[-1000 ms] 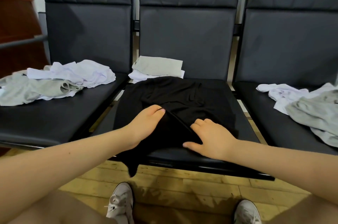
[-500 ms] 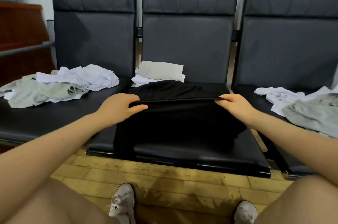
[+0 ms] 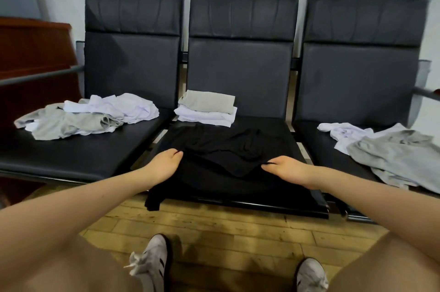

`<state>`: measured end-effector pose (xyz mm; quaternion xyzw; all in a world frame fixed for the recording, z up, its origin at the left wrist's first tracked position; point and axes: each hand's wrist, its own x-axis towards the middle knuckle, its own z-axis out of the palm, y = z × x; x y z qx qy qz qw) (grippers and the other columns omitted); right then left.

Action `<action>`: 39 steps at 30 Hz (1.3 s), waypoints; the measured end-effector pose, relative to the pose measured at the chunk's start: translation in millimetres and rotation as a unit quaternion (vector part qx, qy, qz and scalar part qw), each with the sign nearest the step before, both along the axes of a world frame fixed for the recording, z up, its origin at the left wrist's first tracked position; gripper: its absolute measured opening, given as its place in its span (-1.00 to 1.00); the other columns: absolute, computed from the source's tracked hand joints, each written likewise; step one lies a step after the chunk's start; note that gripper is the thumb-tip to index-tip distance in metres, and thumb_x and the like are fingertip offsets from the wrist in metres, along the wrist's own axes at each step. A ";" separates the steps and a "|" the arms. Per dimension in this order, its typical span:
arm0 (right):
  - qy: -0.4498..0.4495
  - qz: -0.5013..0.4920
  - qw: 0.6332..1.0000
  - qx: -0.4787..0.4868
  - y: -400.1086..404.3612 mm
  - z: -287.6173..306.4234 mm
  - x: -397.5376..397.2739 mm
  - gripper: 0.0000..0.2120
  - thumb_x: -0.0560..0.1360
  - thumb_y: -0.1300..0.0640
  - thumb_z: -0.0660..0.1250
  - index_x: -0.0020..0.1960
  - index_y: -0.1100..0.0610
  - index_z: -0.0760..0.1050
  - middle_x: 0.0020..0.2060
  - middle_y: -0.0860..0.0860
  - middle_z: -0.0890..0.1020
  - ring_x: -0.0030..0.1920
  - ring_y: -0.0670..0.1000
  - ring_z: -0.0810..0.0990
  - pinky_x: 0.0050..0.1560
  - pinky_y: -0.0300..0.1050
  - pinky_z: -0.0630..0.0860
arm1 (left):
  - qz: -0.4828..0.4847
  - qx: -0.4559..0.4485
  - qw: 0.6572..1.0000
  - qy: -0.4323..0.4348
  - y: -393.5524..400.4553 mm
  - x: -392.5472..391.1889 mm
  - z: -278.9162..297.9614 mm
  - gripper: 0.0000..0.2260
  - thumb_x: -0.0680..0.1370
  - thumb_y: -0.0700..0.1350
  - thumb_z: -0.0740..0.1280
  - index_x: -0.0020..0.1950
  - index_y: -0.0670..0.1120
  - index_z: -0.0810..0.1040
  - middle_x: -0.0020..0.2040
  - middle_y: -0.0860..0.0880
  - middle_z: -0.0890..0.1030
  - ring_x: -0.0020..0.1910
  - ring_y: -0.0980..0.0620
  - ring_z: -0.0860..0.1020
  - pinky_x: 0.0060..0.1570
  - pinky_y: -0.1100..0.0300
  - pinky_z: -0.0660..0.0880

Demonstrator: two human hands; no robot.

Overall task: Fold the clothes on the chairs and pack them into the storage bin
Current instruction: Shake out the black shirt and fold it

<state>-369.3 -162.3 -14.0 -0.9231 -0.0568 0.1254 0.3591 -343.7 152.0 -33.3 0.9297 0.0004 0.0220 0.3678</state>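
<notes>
The black garment lies on the middle seat of three dark chairs, partly folded, with one end hanging over the seat's front edge toward the floor. Black cloth on the dark seat makes its outline hard to trace, and what kind of garment it is cannot be told. The left hand pinches a fold at the garment's left side, fingertips tucked into the cloth. The right hand pinches the fold's right end between thumb and fingers; the fingertips are partly hidden by fabric.

Behind the garment, against the backrest, sits a folded stack: a grey piece on top of white ones. A loose heap of white and grey clothes lies on the left seat. Another heap lies on the right seat, cut off by the frame's right edge. No storage bin is in view. Two white shoes show at the bottom, partly cut off.
</notes>
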 end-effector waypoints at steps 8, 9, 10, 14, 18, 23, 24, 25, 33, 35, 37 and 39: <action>-0.111 -0.073 0.991 -0.007 -18.3 9.9 6.3 -0.77 0.59 0.14 0.25 0.05 0.26 0.61 -0.01 0.14 0.66 0.03 0.07 0.59 0.08 -0.10 0.44 | -0.017 0.146 0.975 -0.168 17.1 1.6 22.7 -0.83 0.60 -0.06 0.24 0.09 -0.11 0.53 0.03 -0.13 0.62 0.04 -0.15 0.55 -0.03 0.09 0.41; -0.129 -0.095 0.987 -0.006 -26.0 13.6 11.1 -0.79 0.58 0.17 0.25 0.03 0.27 0.61 -0.06 0.15 0.65 -0.03 0.06 0.57 0.00 -0.12 0.42 | -0.008 0.155 0.971 -0.181 22.6 6.5 26.3 -0.83 0.60 -0.08 0.23 0.12 -0.09 0.52 0.04 -0.14 0.62 0.03 -0.17 0.55 -0.05 0.07 0.42; -0.144 -0.113 0.983 -0.003 -32.7 16.6 14.9 -0.80 0.58 0.20 0.26 0.00 0.27 0.61 -0.11 0.14 0.63 -0.07 0.05 0.55 -0.06 -0.14 0.39 | 0.005 0.157 0.970 -0.187 28.0 12.1 29.3 -0.83 0.60 -0.09 0.22 0.13 -0.08 0.52 0.04 -0.13 0.62 0.03 -0.17 0.55 -0.07 0.07 0.42; -0.186 -0.166 0.968 -0.004 -50.4 23.7 32.1 -0.85 0.55 0.22 0.25 -0.07 0.15 0.60 -0.26 0.00 0.59 -0.18 0.01 0.53 -0.17 -0.19 0.40 | 0.064 0.173 0.960 -0.209 38.7 38.3 36.1 -0.80 0.59 -0.11 0.18 0.09 -0.09 0.56 0.03 -0.13 0.63 0.03 -0.18 0.55 -0.10 0.08 0.38; -0.244 -0.210 0.947 0.006 -48.4 27.4 58.6 -0.84 0.53 0.22 0.22 -0.13 0.07 0.57 -0.33 -0.02 0.57 -0.28 0.01 0.52 -0.30 -0.21 0.38 | 0.116 0.158 0.957 -0.216 32.6 64.2 38.2 -0.77 0.58 -0.19 0.13 0.04 -0.17 0.57 -0.05 -0.22 0.61 -0.10 -0.21 0.51 -0.15 0.08 0.36; -0.208 -0.224 0.952 -0.021 -49.7 38.5 94.1 -0.76 0.49 0.04 0.38 -0.23 0.21 0.58 -0.38 0.08 0.55 -0.33 0.06 0.52 -0.35 -0.16 0.35 | 0.123 0.153 0.957 -0.212 20.2 100.8 44.1 -0.76 0.58 -0.18 0.11 0.02 -0.16 0.56 -0.11 -0.16 0.59 -0.09 -0.19 0.53 -0.20 0.08 0.35; -0.184 -0.220 0.957 -0.041 -51.5 41.6 103.3 -0.71 0.47 0.01 0.40 -0.25 0.23 0.56 -0.39 0.08 0.53 -0.34 0.05 0.50 -0.36 -0.15 0.34 | 0.118 0.168 0.956 -0.209 19.0 111.0 45.8 -0.75 0.59 -0.15 0.11 0.05 -0.15 0.57 -0.06 -0.15 0.60 -0.06 -0.19 0.54 -0.17 0.07 0.39; -0.161 -0.215 0.961 -0.061 -53.8 44.3 109.8 -0.69 0.47 0.00 0.42 -0.23 0.26 0.56 -0.38 0.09 0.53 -0.33 0.05 0.50 -0.34 -0.14 0.35 | 0.110 0.189 0.954 -0.204 18.6 119.1 47.8 -0.75 0.60 -0.12 0.13 0.07 -0.14 0.58 -0.02 -0.14 0.61 -0.03 -0.17 0.54 -0.11 0.06 0.41; -0.065 -0.136 0.974 -0.166 -54.7 22.8 169.6 -0.72 0.55 0.05 0.32 -0.20 0.25 0.52 -0.31 0.14 0.53 -0.19 0.08 0.54 -0.27 -0.15 0.37 | 0.033 0.254 0.957 -0.137 21.9 181.6 29.9 -0.75 0.61 -0.06 0.18 0.14 -0.11 0.57 0.10 -0.12 0.60 0.06 -0.13 0.54 0.04 0.02 0.47; -0.071 -0.140 0.970 -0.188 -53.8 9.2 184.2 -0.79 0.57 0.04 0.29 -0.12 0.16 0.56 -0.21 0.05 0.58 -0.18 0.00 0.53 -0.19 -0.14 0.40 | 0.041 0.229 0.963 -0.138 20.5 193.6 17.4 -0.75 0.61 -0.08 0.14 0.15 -0.12 0.55 0.10 -0.12 0.60 0.05 -0.14 0.54 -0.02 0.06 0.45; -0.079 -0.155 0.965 -0.198 -54.7 -0.5 194.6 -0.79 0.59 0.03 0.25 0.06 0.15 0.56 -0.02 0.07 0.60 -0.04 0.04 0.55 -0.06 -0.13 0.42 | 0.048 0.227 0.963 -0.134 19.1 204.8 8.6 -0.76 0.62 -0.09 0.12 0.13 -0.12 0.53 0.08 -0.14 0.60 0.01 -0.14 0.54 -0.05 0.06 0.43; -0.098 -0.175 0.958 -0.206 -55.7 -7.5 202.2 -0.74 0.59 0.04 0.23 0.16 0.18 0.54 0.08 0.12 0.59 0.08 0.13 0.55 -0.04 -0.13 0.41 | 0.058 0.228 0.961 -0.145 18.2 214.4 2.8 -0.75 0.62 -0.08 0.11 0.17 -0.10 0.52 0.06 -0.13 0.61 -0.02 -0.13 0.54 -0.07 0.06 0.44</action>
